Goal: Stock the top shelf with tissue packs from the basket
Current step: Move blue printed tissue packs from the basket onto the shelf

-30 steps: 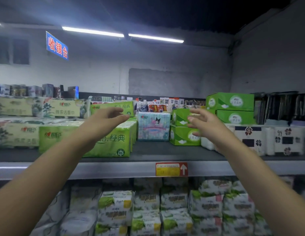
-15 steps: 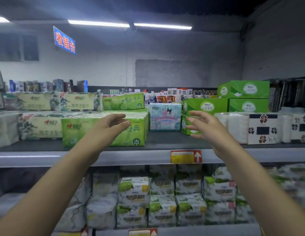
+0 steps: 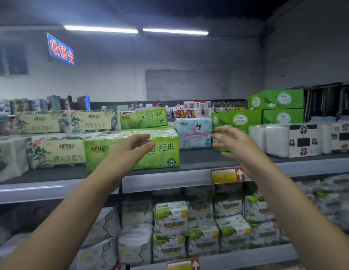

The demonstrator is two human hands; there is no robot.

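Both hands have come a little closer together, left hand [image 3: 133, 148] and right hand [image 3: 235, 145] open and empty before the top shelf [image 3: 195, 158], where tissue packs [image 3: 166, 151] already sit; the basket is out of sight, so how many remain I cannot tell.

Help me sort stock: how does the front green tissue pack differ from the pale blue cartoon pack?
The green tissue pack is lettered in Chinese; the pale blue cartoon pack shows a cartoon figure. The green pack sits near the front edge, the blue pack farther back. The left hand overlaps only the green pack. Both stand on the top shelf.
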